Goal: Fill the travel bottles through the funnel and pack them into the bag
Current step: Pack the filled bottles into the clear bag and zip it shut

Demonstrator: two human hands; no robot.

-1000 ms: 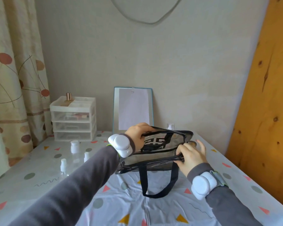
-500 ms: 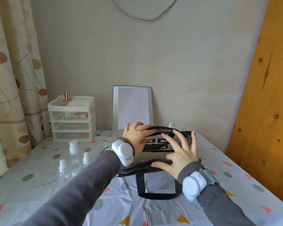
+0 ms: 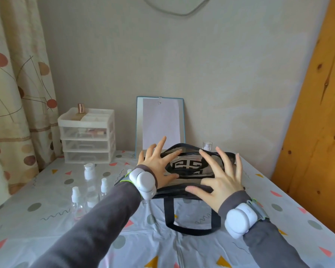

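Observation:
A clear bag (image 3: 190, 167) with black trim and a black-and-white logo lies flat in the middle of the table, one handle loop (image 3: 191, 229) trailing toward me. My left hand (image 3: 157, 165) hovers over its left side with fingers spread, holding nothing. My right hand (image 3: 220, 176) is spread over its right side, also holding nothing. Several small clear travel bottles (image 3: 89, 182) with white caps stand to the left of the bag. Another clear bottle (image 3: 207, 146) peeks out behind the bag. No funnel is visible.
A white three-drawer organiser (image 3: 87, 136) sits at the back left with a copper-capped item on top. A blue-framed board (image 3: 161, 122) leans on the wall behind the bag. A curtain hangs at left, a wooden panel (image 3: 317, 113) at right.
Both hands let go of the bag's top edge and opened. The bag settled flat on the table, and the fingers are now spread above it.

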